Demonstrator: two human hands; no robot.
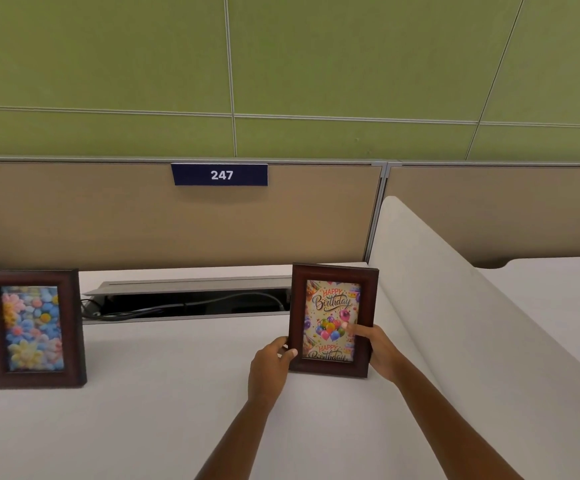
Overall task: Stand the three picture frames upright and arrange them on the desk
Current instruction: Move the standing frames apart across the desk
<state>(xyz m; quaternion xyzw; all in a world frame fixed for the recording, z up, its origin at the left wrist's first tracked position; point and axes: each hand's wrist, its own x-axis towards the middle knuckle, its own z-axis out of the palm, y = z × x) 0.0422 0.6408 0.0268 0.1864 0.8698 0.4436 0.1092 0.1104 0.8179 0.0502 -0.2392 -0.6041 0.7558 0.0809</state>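
A dark wooden frame with a "Happy Birthday" balloon picture (331, 299) stands upright on the white desk (164, 393), right of centre. My left hand (269, 365) grips its lower left edge and my right hand (380, 351) grips its lower right edge, thumb on the glass. A second dark frame with a flower picture (32, 329) stands upright at the far left, untouched. A third frame is not in view.
An open cable tray (188, 303) with grey cables runs along the back of the desk between the two frames. A beige partition with a blue "247" label (220, 174) rises behind. A white curved divider (454, 306) borders the desk on the right.
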